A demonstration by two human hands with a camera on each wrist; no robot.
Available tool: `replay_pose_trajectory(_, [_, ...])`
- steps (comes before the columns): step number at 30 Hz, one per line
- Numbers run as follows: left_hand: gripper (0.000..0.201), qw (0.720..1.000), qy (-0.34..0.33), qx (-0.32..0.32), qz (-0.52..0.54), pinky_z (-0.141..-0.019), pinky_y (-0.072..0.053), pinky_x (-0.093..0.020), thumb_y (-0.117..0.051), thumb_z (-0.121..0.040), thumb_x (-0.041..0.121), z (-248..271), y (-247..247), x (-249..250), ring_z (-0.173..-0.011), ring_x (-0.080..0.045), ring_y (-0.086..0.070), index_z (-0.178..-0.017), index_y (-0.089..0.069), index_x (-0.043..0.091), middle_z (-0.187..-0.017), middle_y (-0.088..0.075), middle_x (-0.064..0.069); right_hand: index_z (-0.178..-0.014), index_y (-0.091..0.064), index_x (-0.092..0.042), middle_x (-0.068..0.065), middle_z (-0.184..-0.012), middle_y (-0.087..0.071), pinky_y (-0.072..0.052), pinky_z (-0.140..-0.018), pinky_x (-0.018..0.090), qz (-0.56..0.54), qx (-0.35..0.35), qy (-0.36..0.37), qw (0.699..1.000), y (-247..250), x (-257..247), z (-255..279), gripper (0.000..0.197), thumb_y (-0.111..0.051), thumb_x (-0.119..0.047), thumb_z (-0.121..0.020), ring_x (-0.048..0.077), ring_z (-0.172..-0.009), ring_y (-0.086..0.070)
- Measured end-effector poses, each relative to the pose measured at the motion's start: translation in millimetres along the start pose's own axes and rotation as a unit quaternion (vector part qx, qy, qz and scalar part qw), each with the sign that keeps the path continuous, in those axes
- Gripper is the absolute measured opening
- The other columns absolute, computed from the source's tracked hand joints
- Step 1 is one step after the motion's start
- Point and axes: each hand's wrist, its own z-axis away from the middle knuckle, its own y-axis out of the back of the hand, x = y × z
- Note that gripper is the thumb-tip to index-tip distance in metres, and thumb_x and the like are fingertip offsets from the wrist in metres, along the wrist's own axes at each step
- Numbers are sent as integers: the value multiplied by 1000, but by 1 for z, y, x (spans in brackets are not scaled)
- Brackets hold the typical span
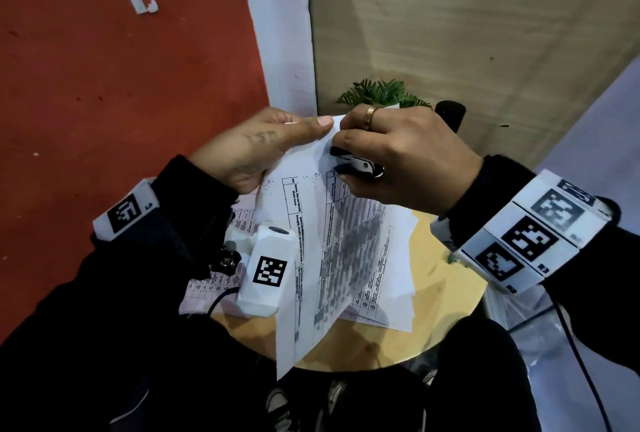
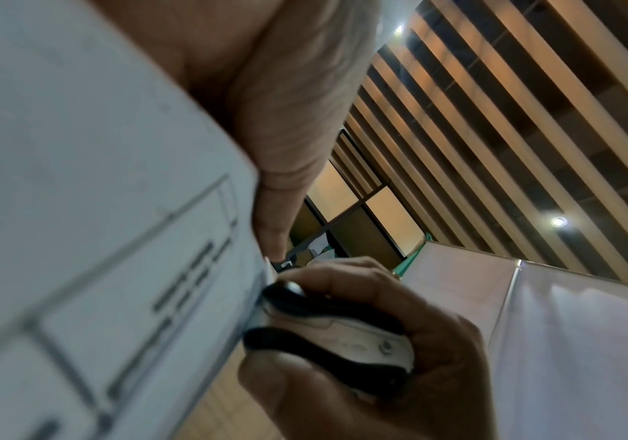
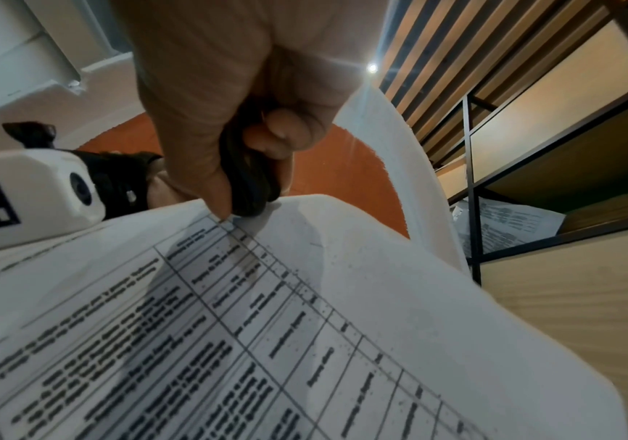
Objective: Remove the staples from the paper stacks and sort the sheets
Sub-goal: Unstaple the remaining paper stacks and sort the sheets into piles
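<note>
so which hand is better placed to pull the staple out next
Right. The right hand already grips the staple remover at the top corner of the paper stack, which the left hand pinches.

The right hand (image 3: 229, 98) gripped a black staple remover (image 3: 246, 181), its tip touching the far corner of a printed sheet (image 3: 267, 327); shelving (image 3: 531, 166) stood right.
</note>
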Motion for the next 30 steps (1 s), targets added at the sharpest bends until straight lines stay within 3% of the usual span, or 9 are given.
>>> replay_pose_trajectory(4, [20, 999, -12, -3, -37, -62, -55, -19, -56, -85, -1, 0, 3, -5, -61, -9, -67, -79, -72, 9, -71, -73, -1, -85, -70, -3, 13, -83, -66, -50, -44, 37, -37, 20, -28, 999, -3, 3, 2, 21, -63, -16, -69, 33, -57, -62])
replay_pose_trajectory(6, [30, 998, -18, 0, -65, -61, -54, -18, -56, -79, -12, -1, 4, -6, -58, -8, -66, -74, -73, 12, -68, -72, 1, -84, -70, -3, 13, -83, -66, -51, -45, 38, -61, 35, -42, 997, -6, 3, 4, 21, -66, -16, -69, 33, -59, -63])
replay_pose_trajectory(8, [34, 996, -36, -17, -85, -59, -54, -16, -52, -79, -17, 0, 4, -5, -58, -5, -66, -80, -69, 13, -66, -71, 4, -84, -70, -3, 13, -84, -66, -51, -47, 39, -76, 44, -47, 995, -8, 2, 4, 20, -68, -17, -70, 33, -61, -64])
replay_pose_trajectory(12, [30, 992, -67, -35, -100, -57, -49, -10, -52, -80, -16, -2, 2, -3, -58, 0, -65, -82, -64, 12, -63, -70, 9, -90, -71, -3, 13, -87, -67, -53, -53, 39, -97, 66, -59, 991, -9, 3, 7, 23, -72, -17, -71, 31, -66, -65])
replay_pose_trajectory(16, [29, 992, -83, -54, -78, -58, -52, -14, -55, -76, -7, -6, 5, -8, -63, -3, -67, -81, -71, 17, -69, -72, 6, -93, -71, -2, 14, -89, -67, -54, -60, 37, -115, 86, -77, 987, -9, 6, 10, 24, -74, -16, -73, 29, -71, -66])
replay_pose_trajectory(19, [20, 992, -103, -30, -70, -61, -54, -19, -64, -72, 0, -13, 8, -14, -66, -8, -68, -75, -76, 15, -74, -73, 2, -92, -70, 0, 15, -89, -67, -54, -63, 34, -116, 102, -89, 984, -8, 8, 10, 24, -74, -14, -73, 28, -73, -66])
replay_pose_trajectory(24, [13, 988, -138, 23, -71, -63, -54, -22, -66, -76, 5, -21, 8, -26, -68, -11, -66, -79, -75, 13, -76, -72, 1, -92, -71, 1, 10, -86, -66, -44, -75, 11, -200, 146, -161, 955, -9, 9, 9, 27, -78, -16, -72, 11, -78, -59])
replay_pose_trajectory(28, [12, 975, -168, 111, -98, -61, -51, -16, -63, -79, 9, -25, 7, -32, -64, -3, -64, -85, -67, 19, -69, -71, 10, -90, -72, -2, 1, -85, -65, -48, -75, 18, -224, 182, -226, 930, -6, 13, 8, 32, -75, -28, -72, 11, -78, -62])
replay_pose_trajectory(30, [12, 968, -168, 128, -135, -62, -51, -15, -61, -79, 14, -25, 12, -32, -65, 0, -63, -88, -64, 22, -69, -70, 14, -90, -72, -4, -3, -84, -64, -48, -75, 15, -202, 177, -255, 929, -6, 20, 10, 32, -75, -31, -71, 7, -76, -61])
